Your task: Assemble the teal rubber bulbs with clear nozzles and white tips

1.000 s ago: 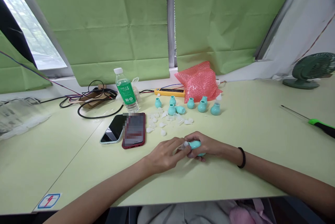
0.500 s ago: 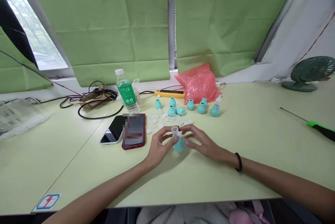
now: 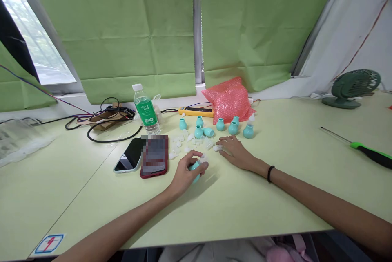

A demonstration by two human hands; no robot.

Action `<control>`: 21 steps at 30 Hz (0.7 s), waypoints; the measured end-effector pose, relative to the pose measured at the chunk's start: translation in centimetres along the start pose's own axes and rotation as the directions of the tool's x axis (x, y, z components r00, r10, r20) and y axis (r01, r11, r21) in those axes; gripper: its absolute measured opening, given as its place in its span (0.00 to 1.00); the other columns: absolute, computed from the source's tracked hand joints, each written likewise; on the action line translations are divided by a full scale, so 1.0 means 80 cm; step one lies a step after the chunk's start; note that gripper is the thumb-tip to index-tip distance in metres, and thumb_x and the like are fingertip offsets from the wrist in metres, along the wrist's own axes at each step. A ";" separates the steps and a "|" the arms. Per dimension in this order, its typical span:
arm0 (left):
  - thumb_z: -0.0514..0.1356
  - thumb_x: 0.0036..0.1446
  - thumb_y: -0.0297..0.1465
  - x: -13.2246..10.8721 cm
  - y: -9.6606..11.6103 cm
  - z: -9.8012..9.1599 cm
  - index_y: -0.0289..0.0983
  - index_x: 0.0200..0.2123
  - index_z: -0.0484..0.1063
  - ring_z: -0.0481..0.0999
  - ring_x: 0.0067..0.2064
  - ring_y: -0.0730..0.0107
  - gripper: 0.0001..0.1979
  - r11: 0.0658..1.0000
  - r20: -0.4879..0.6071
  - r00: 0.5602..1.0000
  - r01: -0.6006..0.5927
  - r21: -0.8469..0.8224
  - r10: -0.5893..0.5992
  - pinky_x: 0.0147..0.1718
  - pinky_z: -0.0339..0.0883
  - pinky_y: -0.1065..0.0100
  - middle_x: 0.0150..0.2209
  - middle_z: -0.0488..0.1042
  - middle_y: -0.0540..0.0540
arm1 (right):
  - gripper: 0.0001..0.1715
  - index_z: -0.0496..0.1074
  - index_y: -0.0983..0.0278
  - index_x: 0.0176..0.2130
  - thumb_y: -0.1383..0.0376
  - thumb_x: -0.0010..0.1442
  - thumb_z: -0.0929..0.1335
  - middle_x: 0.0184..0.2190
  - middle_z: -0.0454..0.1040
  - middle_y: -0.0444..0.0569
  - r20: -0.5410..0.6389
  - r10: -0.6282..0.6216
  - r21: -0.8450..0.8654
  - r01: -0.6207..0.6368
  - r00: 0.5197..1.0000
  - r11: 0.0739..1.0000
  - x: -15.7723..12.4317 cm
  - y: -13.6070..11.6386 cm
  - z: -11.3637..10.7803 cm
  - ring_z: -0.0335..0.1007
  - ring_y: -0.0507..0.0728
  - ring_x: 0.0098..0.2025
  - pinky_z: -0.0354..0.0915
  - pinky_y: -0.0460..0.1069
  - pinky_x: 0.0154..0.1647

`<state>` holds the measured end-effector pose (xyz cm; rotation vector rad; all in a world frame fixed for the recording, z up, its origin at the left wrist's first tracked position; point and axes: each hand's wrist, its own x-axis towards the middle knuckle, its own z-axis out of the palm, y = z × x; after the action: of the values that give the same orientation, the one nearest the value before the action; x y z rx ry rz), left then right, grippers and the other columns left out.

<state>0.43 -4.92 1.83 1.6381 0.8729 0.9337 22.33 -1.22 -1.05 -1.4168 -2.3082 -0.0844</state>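
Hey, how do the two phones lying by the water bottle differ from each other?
The left phone has a pale blue-white case; the right phone has a dark red one. The left phone lies turned at an angle to the table edge, the right phone nearly square to it. The left phone's screen is dark and glossy; the right phone's face is blurred and unreadable. Both lie flat, side by side, left of the left hand.

Teal bulb (image 3: pixel 195 168), pink bubble wrap (image 3: pixel 228 99), green blinds (image 3: pixel 134 29).
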 end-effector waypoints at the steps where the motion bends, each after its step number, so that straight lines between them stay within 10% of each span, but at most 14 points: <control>1: 0.56 0.48 0.36 -0.001 0.000 0.001 0.36 0.34 0.60 0.62 0.22 0.77 0.12 1.000 -0.005 1.000 -0.011 0.014 0.011 0.22 0.55 0.75 0.19 0.65 0.53 | 0.16 0.63 0.61 0.43 0.60 0.56 0.57 0.45 0.62 0.51 -0.013 -0.008 0.013 0.008 1.000 1.000 0.000 -0.002 0.000 0.54 0.60 0.45 0.57 0.56 0.40; 21: 0.45 0.56 0.37 -0.006 0.007 0.001 0.36 0.38 0.66 0.68 0.35 0.69 0.15 0.760 0.100 0.976 -0.214 0.613 0.193 0.33 0.59 0.71 0.35 0.71 0.47 | 0.10 0.67 0.62 0.35 0.61 0.53 0.62 0.40 0.68 0.50 -0.214 -0.011 0.248 0.065 0.977 0.967 -0.001 -0.020 -0.010 0.59 0.58 0.44 0.56 0.57 0.45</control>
<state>0.34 -5.49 2.32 2.3538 1.0683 0.8005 21.21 -2.24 -0.07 -1.1759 -2.0871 0.0461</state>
